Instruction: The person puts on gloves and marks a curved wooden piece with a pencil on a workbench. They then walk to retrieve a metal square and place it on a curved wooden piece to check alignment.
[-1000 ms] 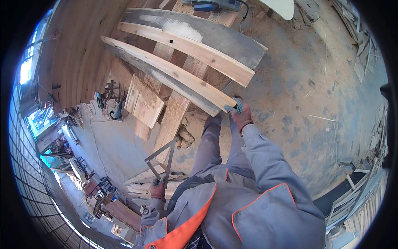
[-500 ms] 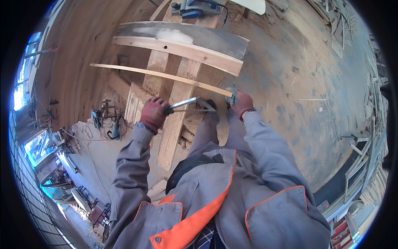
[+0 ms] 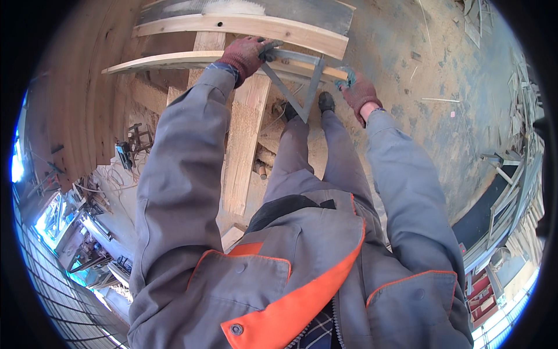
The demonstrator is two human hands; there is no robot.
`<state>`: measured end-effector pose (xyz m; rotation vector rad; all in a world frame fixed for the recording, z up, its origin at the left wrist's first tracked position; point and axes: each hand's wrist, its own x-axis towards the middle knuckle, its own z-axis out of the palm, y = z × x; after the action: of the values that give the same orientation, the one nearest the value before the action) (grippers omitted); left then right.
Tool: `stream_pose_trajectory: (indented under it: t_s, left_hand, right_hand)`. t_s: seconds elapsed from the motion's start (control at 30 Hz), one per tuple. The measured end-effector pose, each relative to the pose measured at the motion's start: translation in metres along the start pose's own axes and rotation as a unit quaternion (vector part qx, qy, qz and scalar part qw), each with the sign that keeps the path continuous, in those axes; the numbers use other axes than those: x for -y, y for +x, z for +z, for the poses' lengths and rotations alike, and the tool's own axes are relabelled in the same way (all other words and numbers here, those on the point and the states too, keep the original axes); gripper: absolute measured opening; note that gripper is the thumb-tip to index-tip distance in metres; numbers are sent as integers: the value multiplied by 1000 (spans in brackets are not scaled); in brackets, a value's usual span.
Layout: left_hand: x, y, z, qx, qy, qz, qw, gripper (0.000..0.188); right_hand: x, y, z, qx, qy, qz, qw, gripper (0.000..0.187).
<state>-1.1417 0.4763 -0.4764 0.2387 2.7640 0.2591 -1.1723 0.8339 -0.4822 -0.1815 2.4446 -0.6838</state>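
Note:
A long, slightly curved wooden strip [image 3: 165, 60] runs across in front of me. My left hand [image 3: 243, 57], in a dark red work glove, is closed on the thick edge of a metal triangle square [image 3: 283, 87]. That edge lies along the strip near its right part, and the two thin legs meet in a point toward my shins. At the strip's right end is my right hand [image 3: 360, 93], gloved alike, with fingers bent around the end. Something greenish shows at its fingertips; whether it is glove or a small object I cannot tell.
Beyond the strip lies a wide board [image 3: 256, 26] with a dark face and a hole in its pale edge. Planks [image 3: 247, 134] run beneath toward me. Large timber slabs [image 3: 87, 87] stand at the left; scrap wood [image 3: 526, 139] is piled at the right. Sawdust covers the floor.
My left hand has moved forward and right, bringing the triangle square from above the planks onto the strip. The strip's right end and my right hand have shifted forward and right in view.

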Motion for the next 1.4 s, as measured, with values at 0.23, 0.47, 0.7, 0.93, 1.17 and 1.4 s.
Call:
stream_pose_trajectory:
  t_s: [0.23, 0.47, 0.7, 0.93, 1.17, 1.4]
  left_hand:
    - [16, 19, 21, 94, -51, -19, 994, 45]
    - [4, 16, 7, 43, -39, 12, 998, 37]
    - [-8, 19, -22, 86, -112, 36, 989, 48]
    - [-20, 18, -38, 169, -53, -31, 984, 46]
    - [-29, 10, -43, 120, -59, -47, 990, 53]
    - [-15, 10, -27, 44, -59, 79, 994, 42]
  right_hand:
    - [-11, 4, 8, 0, 2, -22, 1000, 48]
    - [-8, 7, 6, -12, 13, -26, 999, 45]
    - [-10, 10, 10, -37, 5, -30, 999, 44]
    - [-6, 5, 7, -27, 2, -31, 999, 44]
    - [-7, 7, 11, -55, -21, -20, 998, 45]
    - [-22, 20, 15, -30, 15, 15, 999, 45]
